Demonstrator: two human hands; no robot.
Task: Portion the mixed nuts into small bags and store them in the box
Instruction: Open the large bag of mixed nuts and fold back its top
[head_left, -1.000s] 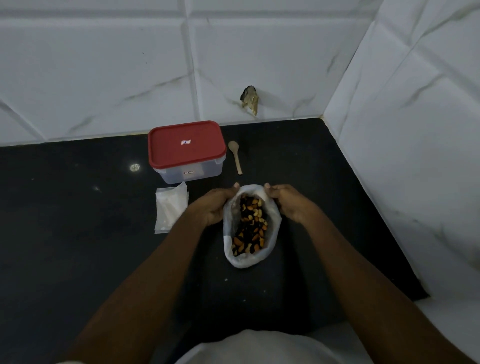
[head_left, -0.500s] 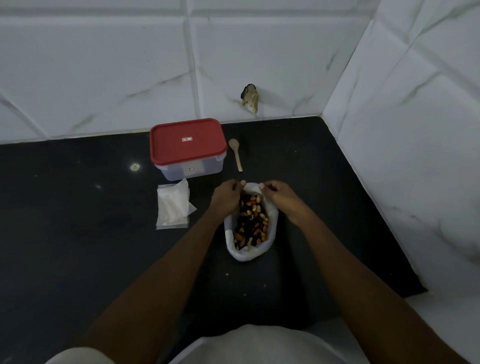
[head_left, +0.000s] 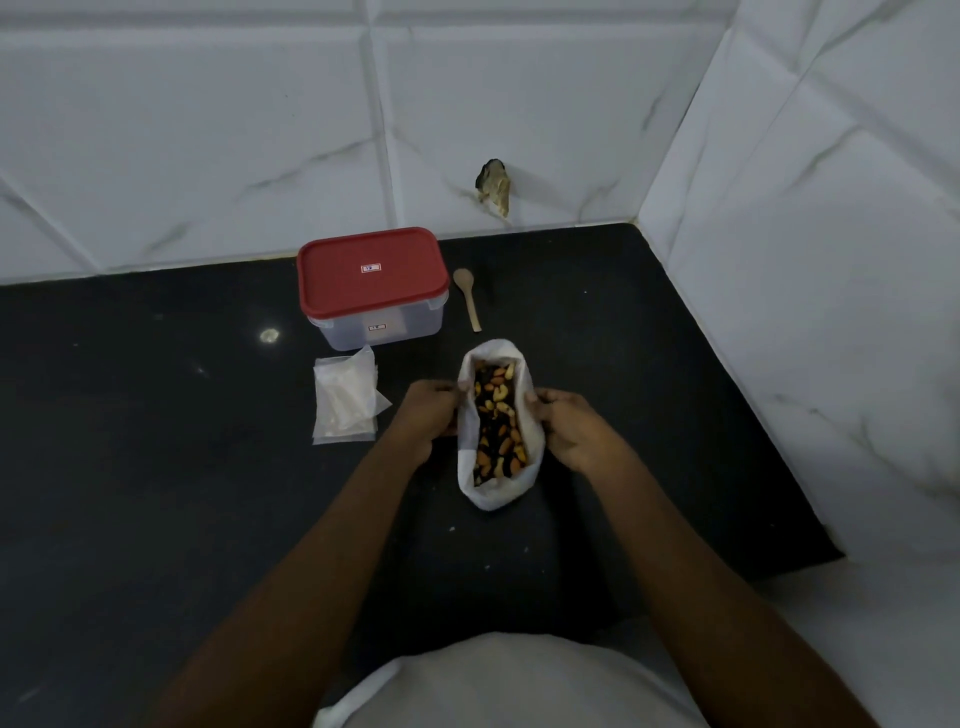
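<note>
Round nut bag (head_left: 497, 493), two curled hands (head_left: 427, 415) (head_left: 571, 432)

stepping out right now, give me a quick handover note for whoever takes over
Hands: the left hand and right hand grip the big bag by its rim, one side each, holding it open on the counter.
Things: the nuts are in that bag. The small bags lie stacked to its left and look empty. The box stands behind them with its red lid on. The spoon lies right of the box.
Done: the big bag is open.
Left: spoon nuts into each small bag, open the box, put the bags in, close it.
</note>
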